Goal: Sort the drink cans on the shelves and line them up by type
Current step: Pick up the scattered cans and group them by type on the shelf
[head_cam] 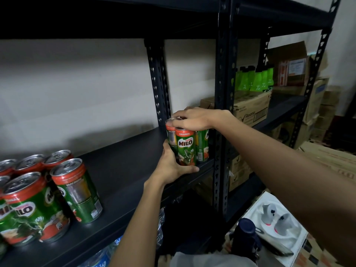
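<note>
Okay, I see three Milo cans (185, 147) bunched tight at the right end of the black shelf (119, 166), near its front edge, right beside the perforated upright post (219, 112). My left hand (171, 166) cups the bunch low from the front-left, fingers curled round the base of the front can, thumb lying along the shelf edge. My right hand (194, 117) sits on top of the bunch, fingers curled down over the can lids, gripping them.

A second group of Milo cans (40, 193) stands at the left end of the same shelf, well apart from the held ones, some facing different ways. Bare shelf lies between the two groups. A rear post (158, 83) stands just behind the held cans, and the shelf above hangs dark overhead.

In the next bay to the right: green pouches (254, 79) on a cardboard Rexona box (250, 110), more cardboard boxes (289, 64) behind. Below, I spot water bottles (100, 257) under the shelf, a dark bottle (246, 236) and a white box with grey shoes (277, 220) on the floor.
</note>
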